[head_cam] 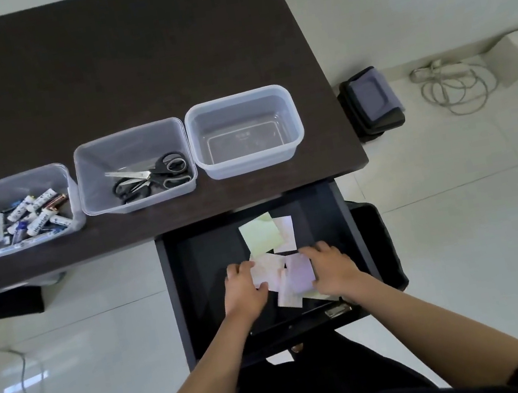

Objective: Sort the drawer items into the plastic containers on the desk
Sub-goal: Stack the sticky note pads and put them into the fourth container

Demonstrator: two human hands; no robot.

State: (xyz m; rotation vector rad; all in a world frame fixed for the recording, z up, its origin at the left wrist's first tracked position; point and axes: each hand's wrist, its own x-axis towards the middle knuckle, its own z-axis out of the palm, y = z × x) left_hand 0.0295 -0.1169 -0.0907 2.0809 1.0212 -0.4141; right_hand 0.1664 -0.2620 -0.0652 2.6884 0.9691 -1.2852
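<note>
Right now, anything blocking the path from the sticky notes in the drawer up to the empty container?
Nothing visible. Both hands, left hand and right hand, rest on the sticky notes in the open drawer. The empty container sits lidless near the desk edge, right above the drawer.

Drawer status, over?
Both hands, left and right, gathering sticky notes in drawer. End container empty. Nothing blocking.
</note>
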